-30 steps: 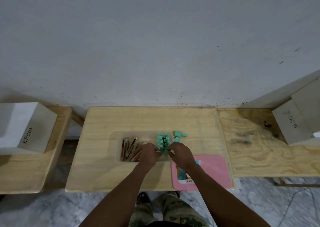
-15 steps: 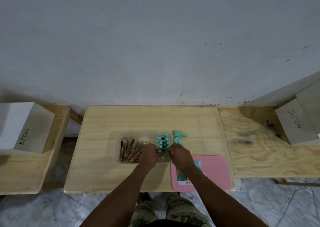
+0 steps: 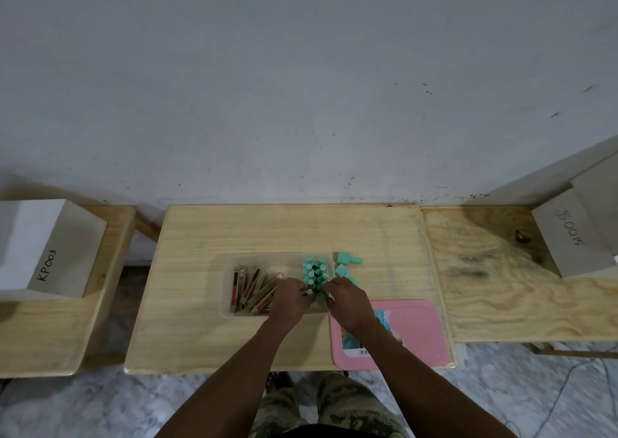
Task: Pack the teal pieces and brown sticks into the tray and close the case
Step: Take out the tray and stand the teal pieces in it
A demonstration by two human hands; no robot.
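A clear plastic tray [image 3: 227, 270] sits mid-table. Several brown sticks [image 3: 252, 288] lie loose in its left part. Several teal pieces [image 3: 314, 270] stand upright in two rows in its right part. Two more teal pieces [image 3: 347, 259] lie on the table just right of the tray. My left hand [image 3: 291, 299] and my right hand [image 3: 344, 299] meet at the near end of the teal rows, fingertips pinching a teal piece there. A pink case lid [image 3: 418, 330] lies flat at the near right, partly under my right forearm.
The light wooden table [image 3: 200, 337] ends near my legs. A white box marked KP003 [image 3: 50, 257] stands on the left bench. Another white box [image 3: 572, 237] with writing stands on the plywood bench at the right. The wall rises right behind the table.
Both hands stay at the near end of the teal rows, with only small finger shifts. The camera has tilted slightly.
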